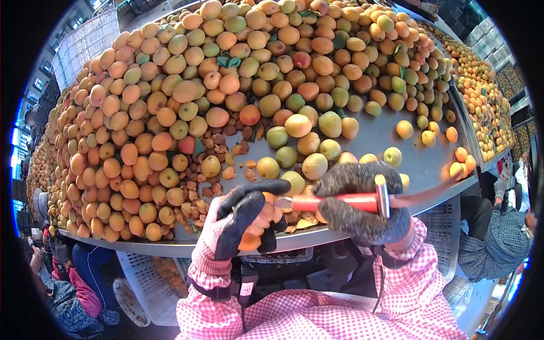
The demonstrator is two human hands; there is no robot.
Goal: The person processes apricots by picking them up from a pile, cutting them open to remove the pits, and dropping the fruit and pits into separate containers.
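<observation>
Head view, only one on record. Both hands gloved, pink gingham sleeves (pixel 317 317) below them. Left hand (pixel 241 224), in a black-palmed glove, is closed around an apricot (pixel 256 226), orange flesh showing between the fingers; fruit sits at the near edge of the bench (pixel 396 144), just above the rim. Right hand (pixel 362 204), in a grey fuzzy glove, is clamped on a red-handled knife (pixel 340 202) held roughly level, its tip pointing left and meeting the fruit in the left hand; the blade itself is mostly hidden, so I cannot tell how deep it sits. Hands close together, nearly touching at the fruit. Beyond them a great heap of apricots (pixel 226 85), orange to green, covers most of the bench; a scatter of pits and scraps (pixel 218 164) lies at the foot of the heap, and a few cut halves (pixel 303 221) lie under the knife. Judgement on doing this cut well: keep the fruit pinched with the seam turned to the blade, thumb clear of the tip, and turn the fruit rather than push the knife; a short, controlled stroke should suit soft flesh over a hard stone. Risk as I read it: the tip slipping into the left glove. White slatted crates (pixel 442 226) sit below the bench. Other people are at the edges, lower left (pixel 68 300) and right (pixel 493 238).
</observation>
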